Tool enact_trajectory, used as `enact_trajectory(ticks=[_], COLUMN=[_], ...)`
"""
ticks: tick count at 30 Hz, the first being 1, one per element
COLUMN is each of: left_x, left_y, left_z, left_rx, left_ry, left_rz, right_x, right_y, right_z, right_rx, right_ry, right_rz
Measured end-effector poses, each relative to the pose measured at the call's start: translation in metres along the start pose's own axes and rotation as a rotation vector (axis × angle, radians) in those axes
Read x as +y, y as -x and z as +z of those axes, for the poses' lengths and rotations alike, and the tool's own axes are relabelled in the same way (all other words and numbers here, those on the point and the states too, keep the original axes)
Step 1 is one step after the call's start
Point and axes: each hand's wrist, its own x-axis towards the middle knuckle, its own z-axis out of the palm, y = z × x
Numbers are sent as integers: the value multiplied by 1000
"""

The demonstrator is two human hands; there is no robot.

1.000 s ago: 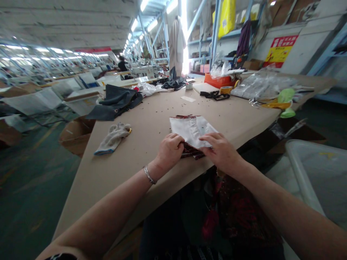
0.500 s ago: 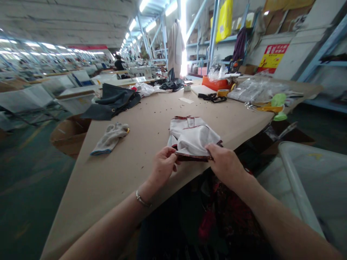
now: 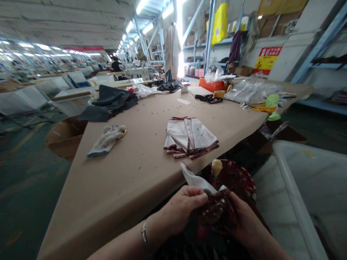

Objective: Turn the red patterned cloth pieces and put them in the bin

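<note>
My left hand (image 3: 187, 202) wears a silver bracelet (image 3: 145, 234) and pinches a white fabric piece with dark reddish-brown edging (image 3: 199, 181) just off the table's near edge. Its white end sticks up to the left. My right hand (image 3: 242, 216) is closed on the same piece from the right, its fingers partly hidden. Dark brown, light-spotted material hangs between the hands, blurred. On the tabletop in front of them lies a loose, fanned stack of white fabric pieces (image 3: 189, 135) with reddish-brown edges, touched by neither hand.
The paper-covered table (image 3: 135, 151) carries a knitted glove (image 3: 105, 141) and dark grey cloth (image 3: 111, 103) at left. Toward the back right are an orange container (image 3: 213, 83) and plastic bags (image 3: 252, 90). A white bin (image 3: 311, 180) stands close on my right. A red-rimmed basket (image 3: 252, 184) sits below the edge.
Both hands have left the stack and come down toward my lap, taking one white fabric piece off it. The stack now lies fanned out on the table. The view has shifted slightly.
</note>
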Motion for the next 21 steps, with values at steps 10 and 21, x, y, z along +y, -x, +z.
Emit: enact_trajectory(ticks=[10, 21], left_x=[48, -39], left_y=[-60, -145], left_z=[15, -2], left_rx=[-17, 486], left_ry=[323, 116], left_rz=[9, 51], right_x=[-86, 61], right_y=[-30, -119], right_z=[-32, -65], right_rx=[17, 201], right_ry=[-108, -399], right_rz=[91, 408])
